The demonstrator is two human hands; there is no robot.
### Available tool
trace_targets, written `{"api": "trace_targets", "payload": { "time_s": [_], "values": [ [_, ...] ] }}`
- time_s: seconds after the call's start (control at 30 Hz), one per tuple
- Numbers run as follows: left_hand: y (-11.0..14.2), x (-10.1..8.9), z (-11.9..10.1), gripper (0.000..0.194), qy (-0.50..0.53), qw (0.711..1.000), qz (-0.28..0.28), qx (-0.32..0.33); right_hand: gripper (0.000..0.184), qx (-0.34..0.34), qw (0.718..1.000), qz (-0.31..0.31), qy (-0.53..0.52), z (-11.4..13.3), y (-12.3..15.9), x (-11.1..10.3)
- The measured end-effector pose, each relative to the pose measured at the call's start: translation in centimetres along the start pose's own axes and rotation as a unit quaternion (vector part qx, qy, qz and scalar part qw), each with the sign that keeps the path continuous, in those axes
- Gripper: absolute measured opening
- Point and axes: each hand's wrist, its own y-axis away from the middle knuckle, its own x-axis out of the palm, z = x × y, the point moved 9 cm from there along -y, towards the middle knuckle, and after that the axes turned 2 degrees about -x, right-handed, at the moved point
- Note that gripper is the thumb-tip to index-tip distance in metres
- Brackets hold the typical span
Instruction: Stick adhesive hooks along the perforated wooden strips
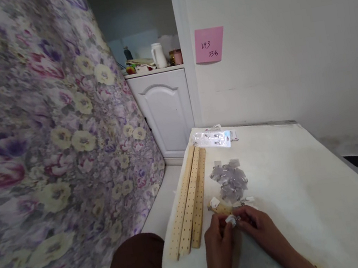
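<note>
My left hand point(218, 243) and my right hand point(260, 226) meet near the table's front edge. Their fingertips pinch a small white and metal clip point(231, 221) together. Just behind them lies a short wooden piece point(220, 209) with a white tab on it. A heap of small clear clips point(229, 179) lies further back. Three long wooden strips point(189, 200) full of small holes lie side by side to the left of my hands.
The white cloth-covered table point(292, 188) stands against a white wall with a pink sticky note point(209, 44). A clear packet of hardware point(213, 138) lies at the far edge. A floral cloth point(37, 142) hangs on the left. A white cabinet point(164, 109) stands behind.
</note>
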Motion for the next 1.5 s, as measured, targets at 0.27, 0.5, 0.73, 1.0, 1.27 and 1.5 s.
{"api": "trace_targets", "payload": {
  "time_s": [0.27, 0.5, 0.73, 1.0, 1.27, 1.5],
  "values": [
    [0.1, 0.3, 0.1, 0.014, -0.039, 0.999, -0.015, 0.008, 0.017, -0.005, 0.999, -0.036, 0.001, 0.0, -0.2, -0.4],
    [0.1, 0.1, 0.1, 0.014, -0.028, 0.999, -0.016, 0.019, 0.017, -0.054, 0.998, -0.033, 0.0, 1.3, 0.3, -0.4],
    [0.4, 0.1, -1.0, 0.022, 0.021, 0.997, 0.012, 0.074, 0.02, -0.055, 0.998, -0.035, -0.021, 1.9, 0.9, -0.7],
    [0.6, 0.5, -2.0, 0.027, 0.035, 0.988, 0.052, 0.142, 0.016, 0.022, 0.999, -0.025, -0.035, -0.2, 0.6, 0.2],
    [0.4, -0.3, -0.2, 0.03, 0.046, 0.996, -0.008, 0.069, 0.031, 0.051, 0.995, -0.01, -0.084, -1.4, 0.6, 0.9],
    [0.4, -0.8, -0.4, 0.019, -0.013, 0.994, -0.063, 0.089, 0.016, 0.046, 0.997, -0.061, 0.026, -1.8, -0.3, -0.9]
  ]
}}
